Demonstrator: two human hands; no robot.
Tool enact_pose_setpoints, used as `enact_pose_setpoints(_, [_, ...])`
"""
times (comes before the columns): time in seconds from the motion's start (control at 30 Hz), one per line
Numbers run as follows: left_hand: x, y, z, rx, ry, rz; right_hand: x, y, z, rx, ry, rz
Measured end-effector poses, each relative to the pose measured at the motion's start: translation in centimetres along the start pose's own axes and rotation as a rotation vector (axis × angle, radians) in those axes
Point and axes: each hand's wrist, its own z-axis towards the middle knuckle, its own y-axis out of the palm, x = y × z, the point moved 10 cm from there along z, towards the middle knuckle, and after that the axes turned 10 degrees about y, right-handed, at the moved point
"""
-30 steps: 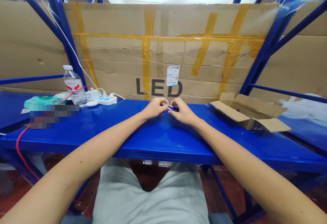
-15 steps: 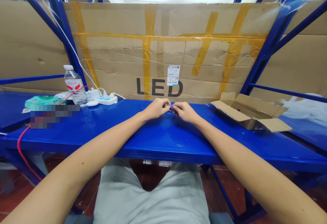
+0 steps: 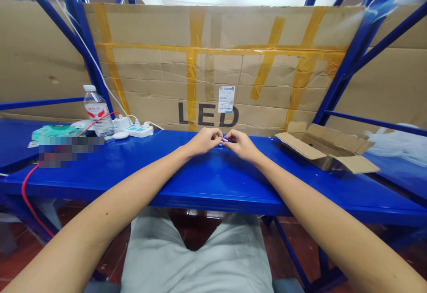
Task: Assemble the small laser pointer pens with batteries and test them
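My left hand (image 3: 207, 141) is closed in a pinch above the middle of the blue table, thumb against curled fingers. Facing it, my right hand (image 3: 241, 143) has its thumb and fingers closed in a pinch too. Between the fingertips of both hands shows a small, slim, shiny piece (image 3: 225, 140), partly white or silvery with some blue. Most of it is covered by the fingers, and its kind is too small to tell. Both forearms reach forward over the front edge of the table (image 3: 213, 181).
At the right stands an open cardboard box (image 3: 320, 148) with its flaps out. To the left are a water bottle (image 3: 98, 112), a white power strip (image 3: 140, 130), a green pack (image 3: 56, 131) and a red cable (image 3: 25, 186). A big taped carton (image 3: 150, 79) rises behind the table.
The fingers of my right hand have shifted slightly, and a bit more of the small piece shows between the fingertips. My left hand stays almost where it was.
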Motion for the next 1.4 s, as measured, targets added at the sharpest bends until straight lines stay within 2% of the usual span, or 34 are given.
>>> enact_pose_setpoints(0.17, [0.2, 0.0, 0.0, -0.014, 0.025, 0.042, -0.9, 0.7, -0.5, -0.116, 0.027, -0.060])
enact_pose_setpoints(0.3, [0.6, 0.1, 0.1, -0.017, 0.055, 0.078, -1.2, 0.9, -0.6, -0.121, 0.000, -0.120])
enact_pose_setpoints(0.5, [0.9, 0.3, 0.1, -0.036, 0.070, 0.131, -0.5, 1.3, -0.4, -0.166, 0.044, -0.108])
enact_pose_setpoints(0.83, [1.4, 0.3, 0.1, -0.043, 0.089, 0.152, 0.5, 1.6, -0.5, -0.263, 0.137, 0.006])
enact_pose_setpoints(1.23, [1.2, 0.6, 0.1, -0.051, 0.110, 0.164, 1.4, 1.8, -0.5, -0.305, 0.218, 0.117])
enact_pose_setpoints(1.4, [1.1, 0.4, 0.1, -0.046, 0.109, 0.189, 1.2, 1.9, -0.4, -0.304, 0.203, 0.157])
